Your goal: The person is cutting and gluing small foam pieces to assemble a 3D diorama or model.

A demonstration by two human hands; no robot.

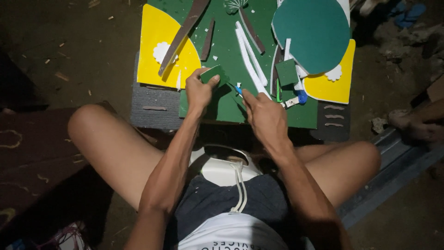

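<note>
A: Largest first. Person sits on the dirt floor (83, 51), knees spread, with a green foam sheet (226, 46) flat on a grey mat (152, 99) just beyond the lap. Low and central, probably so both hands reach it without leaning.

B: And the other sheets?

A: A teal disc (312, 34) lies far right, overlapping a yellow sheet (335, 85). A yellow quarter-round piece (155, 44) sits far left, with a long brown strip (182, 34) laid diagonally over it. White strips (252, 58) run down the middle of the green sheet, and a small green square (286, 71) lies to their right. Offcuts look pushed outward, away from the near edge where the hands work.

B: Hands?

A: Left hand (200, 92), fingers closed around a small green foam piece (213, 74), lifted just off the sheet and tilted toward the face, likely to show the edge being worked. Right hand (266, 113), fingers pinched narrow on a blue-tipped cutter (237, 89), its tip just beside the piece's near-right edge. Whether it touches, cannot tell.

B: Anything smaller?

A: A blue-and-white tool (296, 99) parked near the right hand, within easy reach. White scraps dot the green sheet. A white scalloped cut-out (163, 51) rests on the left yellow piece.
</note>
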